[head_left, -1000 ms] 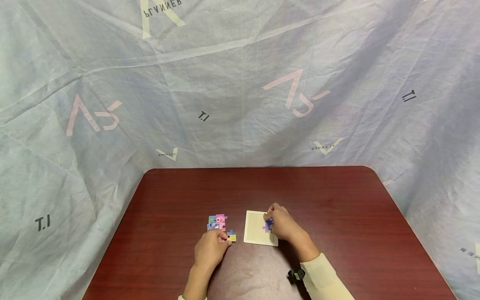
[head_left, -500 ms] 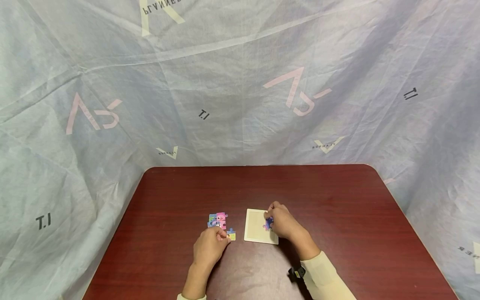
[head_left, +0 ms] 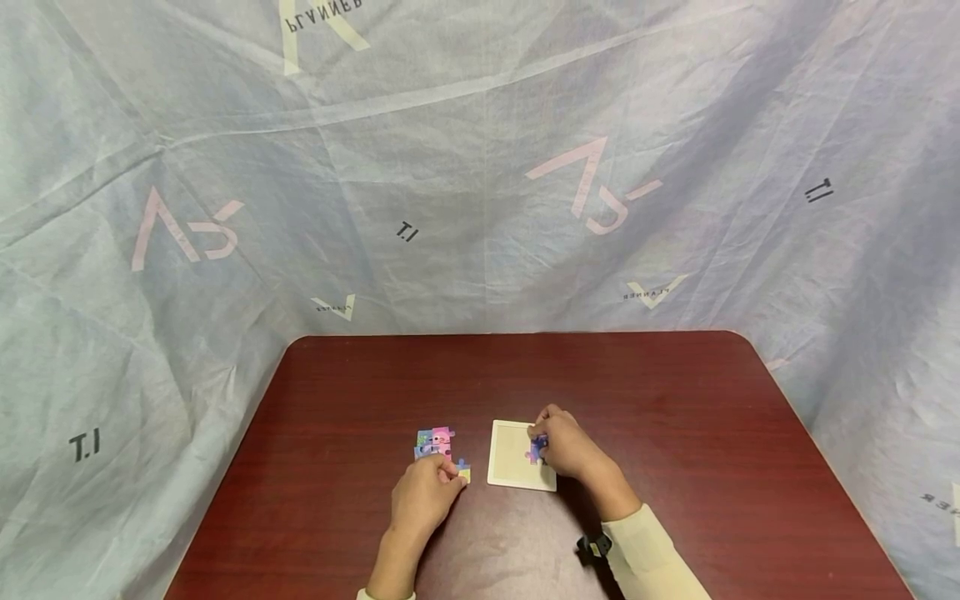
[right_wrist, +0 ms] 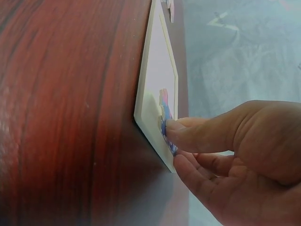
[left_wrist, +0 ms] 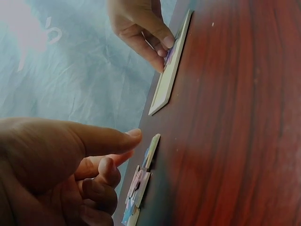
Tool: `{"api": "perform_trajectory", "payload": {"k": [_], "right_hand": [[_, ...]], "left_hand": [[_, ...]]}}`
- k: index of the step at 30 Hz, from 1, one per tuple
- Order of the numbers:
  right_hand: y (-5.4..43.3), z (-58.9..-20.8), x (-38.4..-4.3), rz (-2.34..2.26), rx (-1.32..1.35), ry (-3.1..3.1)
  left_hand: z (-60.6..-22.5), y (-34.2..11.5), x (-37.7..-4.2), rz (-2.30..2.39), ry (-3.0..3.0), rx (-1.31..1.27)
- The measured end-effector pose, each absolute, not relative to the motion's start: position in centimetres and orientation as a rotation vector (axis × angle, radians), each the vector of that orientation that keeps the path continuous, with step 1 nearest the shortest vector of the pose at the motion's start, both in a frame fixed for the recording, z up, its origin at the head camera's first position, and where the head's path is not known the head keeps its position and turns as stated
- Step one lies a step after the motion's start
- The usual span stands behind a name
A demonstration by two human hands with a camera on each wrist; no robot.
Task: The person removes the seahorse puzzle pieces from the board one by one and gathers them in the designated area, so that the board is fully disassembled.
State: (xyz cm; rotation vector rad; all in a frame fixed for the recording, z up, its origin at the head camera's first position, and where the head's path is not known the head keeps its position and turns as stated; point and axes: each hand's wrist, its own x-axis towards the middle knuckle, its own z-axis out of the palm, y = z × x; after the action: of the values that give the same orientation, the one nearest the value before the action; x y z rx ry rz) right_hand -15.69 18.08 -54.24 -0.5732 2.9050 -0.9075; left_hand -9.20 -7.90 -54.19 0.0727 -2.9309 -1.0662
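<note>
A dark blue and purple jigsaw piece point(head_left: 534, 452) lies against the right part of a cream puzzle tray point(head_left: 507, 468). My right hand point(head_left: 568, 448) pinches that piece by thumb and fingers; the right wrist view shows the piece point(right_wrist: 164, 107) low over the tray's floor. Left of the tray, my left hand point(head_left: 422, 496) hovers over other pieces, its thumb and forefinger near a yellow and blue piece point(head_left: 465, 473). In the left wrist view the thumb tip appears apart from this piece point(left_wrist: 151, 150). Pink and blue pieces point(head_left: 441, 437) sit beyond the fingers, partly hidden.
Everything rests on a dark red wooden table point(head_left: 675, 417). A pale printed cloth point(head_left: 480, 167) hangs behind and beside it. A small black device point(head_left: 594, 547) is at the right wrist.
My left hand has shifted slightly, its fingers now covering a bit more of the yellow and blue piece. The right hand keeps its place with the dark blue and purple jigsaw piece.
</note>
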Motion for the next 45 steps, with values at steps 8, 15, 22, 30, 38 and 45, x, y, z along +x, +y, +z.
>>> {"api": "perform_trajectory", "payload": {"k": [8,15,22,30,38,45], "right_hand": [[18.1,-54.2,-15.7,-0.912,-0.624,2.914],[18.0,-54.5,-16.0,-0.901,-0.586,2.896],[18.0,-54.4,-16.0,-0.917,-0.566,2.877],[17.9,-54.3,-15.9,-0.897,-0.553,2.918],[17.8,-54.2,-15.8,-0.903,-0.526,2.910],[17.9,-54.2,-15.7,-0.890,-0.572,2.925]], "left_hand": [[-54.3,-7.1,-9.2,-1.054,-2.928,-0.010],[-53.9,-5.8,-9.5,-1.083,-2.934,-0.076],[-53.7,-4.4,-9.5,-1.059,-2.918,-0.157],[-53.7,-3.3,-9.9,-0.991,-2.896,-0.229],[-53.9,-2.4,-10.4,-0.993,-2.885,-0.288],[-54.4,-1.4,-10.7,-0.994,-2.875,-0.336]]}}
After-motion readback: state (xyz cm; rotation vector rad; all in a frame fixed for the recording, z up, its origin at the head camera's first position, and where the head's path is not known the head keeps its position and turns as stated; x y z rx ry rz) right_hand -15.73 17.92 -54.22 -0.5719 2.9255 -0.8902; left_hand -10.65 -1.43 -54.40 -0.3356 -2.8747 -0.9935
